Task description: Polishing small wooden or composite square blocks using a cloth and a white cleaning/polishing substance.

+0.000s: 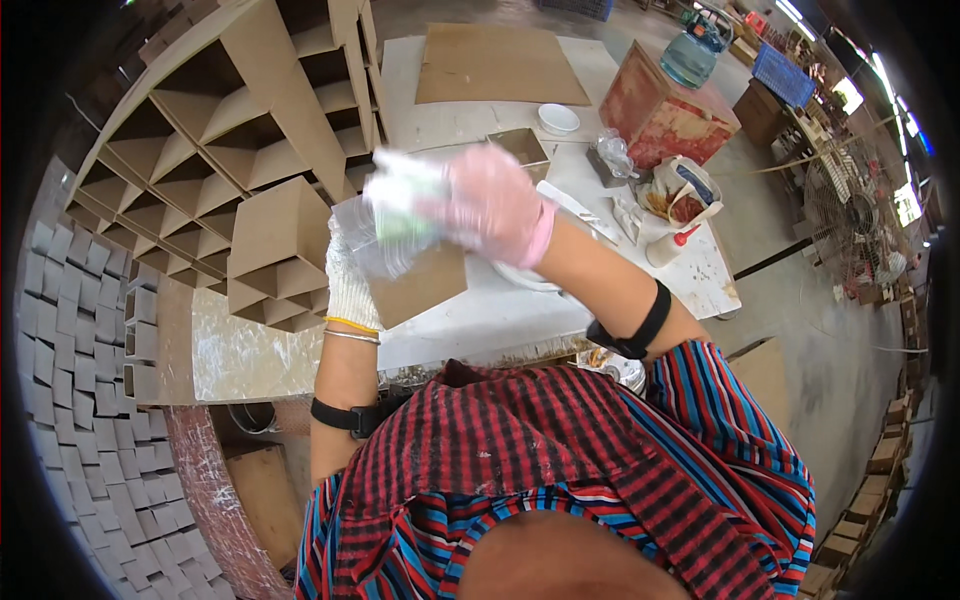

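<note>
My right hand (pixel 495 203), in a pink rubber glove, is raised over the table and closed on a crumpled white and pale green cloth (pixel 410 195). The cloth is smeared by motion, so its exact kind is hard to make out. My left hand (pixel 346 275), in a white knit glove, grips the left side of a tilted brown cardboard box (pixel 428 287). Its fingers are mostly hidden behind a clear, see-through sheet or film (pixel 375 245) between the hands. Close to the left hand stands a divided cardboard box (pixel 280 245).
A tall stack of open cardboard compartments (pixel 205 130) rises at left. On the white table (pixel 400 75) are a cardboard sheet (pixel 500 65), white bowl (pixel 558 120), red-tipped bottle (pixel 668 246) and bag (pixel 683 195). A red box (pixel 660 115) bears a water jug (pixel 692 55).
</note>
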{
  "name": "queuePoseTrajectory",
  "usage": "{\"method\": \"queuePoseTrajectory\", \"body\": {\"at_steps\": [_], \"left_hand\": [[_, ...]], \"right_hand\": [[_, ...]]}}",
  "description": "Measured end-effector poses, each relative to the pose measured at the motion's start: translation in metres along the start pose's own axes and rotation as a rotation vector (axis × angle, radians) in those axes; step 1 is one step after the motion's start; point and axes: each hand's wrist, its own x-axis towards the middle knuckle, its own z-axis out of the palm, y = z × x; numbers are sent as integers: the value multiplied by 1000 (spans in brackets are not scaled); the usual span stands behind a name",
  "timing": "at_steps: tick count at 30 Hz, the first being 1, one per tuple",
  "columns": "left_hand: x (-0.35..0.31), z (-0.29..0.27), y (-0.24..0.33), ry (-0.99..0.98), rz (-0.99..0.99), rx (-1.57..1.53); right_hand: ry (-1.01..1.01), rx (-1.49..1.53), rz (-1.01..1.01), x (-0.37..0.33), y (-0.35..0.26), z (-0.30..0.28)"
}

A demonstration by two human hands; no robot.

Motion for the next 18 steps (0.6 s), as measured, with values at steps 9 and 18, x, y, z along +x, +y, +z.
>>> {"method": "queuePoseTrajectory", "body": {"at_steps": [9,18], "left_hand": [[-30,45,26,22,-185,-363],[-31,81,14,-208,-315,-354]], "right_hand": [[-250,-123,115,15,-10,8],[-47,598,-32,-18,4,0]]}}
